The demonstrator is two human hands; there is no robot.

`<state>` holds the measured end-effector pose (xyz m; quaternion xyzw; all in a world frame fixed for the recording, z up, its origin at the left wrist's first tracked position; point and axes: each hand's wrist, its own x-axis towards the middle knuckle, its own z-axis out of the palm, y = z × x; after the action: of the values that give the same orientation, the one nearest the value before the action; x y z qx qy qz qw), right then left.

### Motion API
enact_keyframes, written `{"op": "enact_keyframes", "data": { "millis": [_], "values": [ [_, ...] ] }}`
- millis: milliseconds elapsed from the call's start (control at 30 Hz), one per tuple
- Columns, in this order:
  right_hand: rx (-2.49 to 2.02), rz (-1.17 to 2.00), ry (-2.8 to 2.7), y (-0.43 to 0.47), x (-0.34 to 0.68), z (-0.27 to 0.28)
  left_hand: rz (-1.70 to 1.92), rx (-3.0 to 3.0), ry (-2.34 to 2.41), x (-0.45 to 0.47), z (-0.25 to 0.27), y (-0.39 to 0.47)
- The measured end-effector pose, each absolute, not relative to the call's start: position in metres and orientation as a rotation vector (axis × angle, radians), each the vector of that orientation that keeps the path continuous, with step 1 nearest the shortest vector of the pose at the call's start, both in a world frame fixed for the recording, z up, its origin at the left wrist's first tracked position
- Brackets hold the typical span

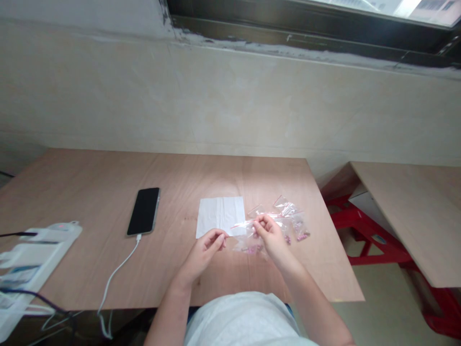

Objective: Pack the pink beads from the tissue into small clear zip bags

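Both your hands pinched one small clear plastic zip bag with a red seal strip [242, 225], left hand [208, 245] and right hand [271, 235] at opposite ends. Similar bags of pink pieces [296, 222] lay just beside a white paper sheet [220, 215] on the pale wooden bench [86, 192].

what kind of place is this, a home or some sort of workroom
Probably a plain workroom: bare plywood tables against an unfinished wall, a phone charging, and both hands, left hand and right hand, holding a small zip bag beside others like it.

Clear red-striped zip bag [242, 226], taut, just above table
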<state>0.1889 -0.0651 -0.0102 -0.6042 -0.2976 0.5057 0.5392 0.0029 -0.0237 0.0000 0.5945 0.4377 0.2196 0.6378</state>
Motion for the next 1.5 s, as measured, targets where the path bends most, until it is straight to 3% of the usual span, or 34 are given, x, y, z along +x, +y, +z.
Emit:
{"op": "enact_keyframes", "data": {
  "millis": [233,400,667,967,1233,1500],
  "values": [
    [-2.096,0.471,-0.859,-0.053,0.278,-0.023,0.602,1.356,1.116,-0.007,-0.025,-0.018],
    [-2.338,0.087,-1.003,-0.058,0.281,-0.032,0.627,1.451,1.243,-0.014,-0.037,-0.017],
    [-2.286,0.349,-1.602,-0.107,0.194,-0.065,0.526,1.836,1.154,-0.017,-0.055,-0.02],
    [-2.38,0.178,-1.638,-0.086,0.214,-0.099,0.413,2.064,1.127,-0.023,-0.096,-0.025],
    [-2.163,-0.093,-1.465,-0.082,0.224,-0.066,0.589,2.066,1.331,-0.027,-0.083,-0.033],
    [-2.608,0.007,-1.217,-0.148,0.241,-0.105,0.478,2.187,1.482,-0.04,-0.097,-0.054]
  ]
}}
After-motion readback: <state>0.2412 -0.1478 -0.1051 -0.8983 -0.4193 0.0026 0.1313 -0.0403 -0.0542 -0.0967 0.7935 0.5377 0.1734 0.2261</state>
